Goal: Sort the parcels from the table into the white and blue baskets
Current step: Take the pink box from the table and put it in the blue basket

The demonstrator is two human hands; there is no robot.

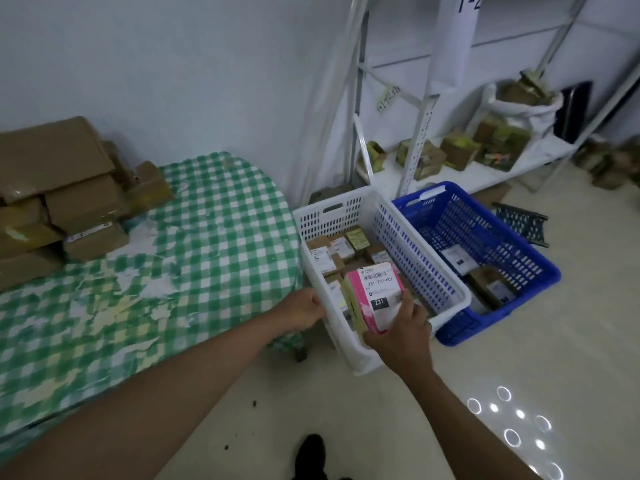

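My right hand [401,336] grips a pink and white parcel [375,299] with a barcode label, holding it tilted over the near end of the white basket [429,271]. Several small brown labelled parcels lie inside that basket. My left hand [301,311] rests against the basket's near left rim, fingers curled on its edge. The blue basket [526,258] stands right beside the white one on the floor and holds a few parcels. A pile of brown parcels [69,195] sits at the far left of the table [194,258], which has a green checked cloth.
A white metal shelf rack [429,133] with taped boxes and a white sack stands behind the baskets. A dark plastic crate piece [519,221] lies on the floor right of the blue basket. My shoe [311,452] shows at the bottom edge.
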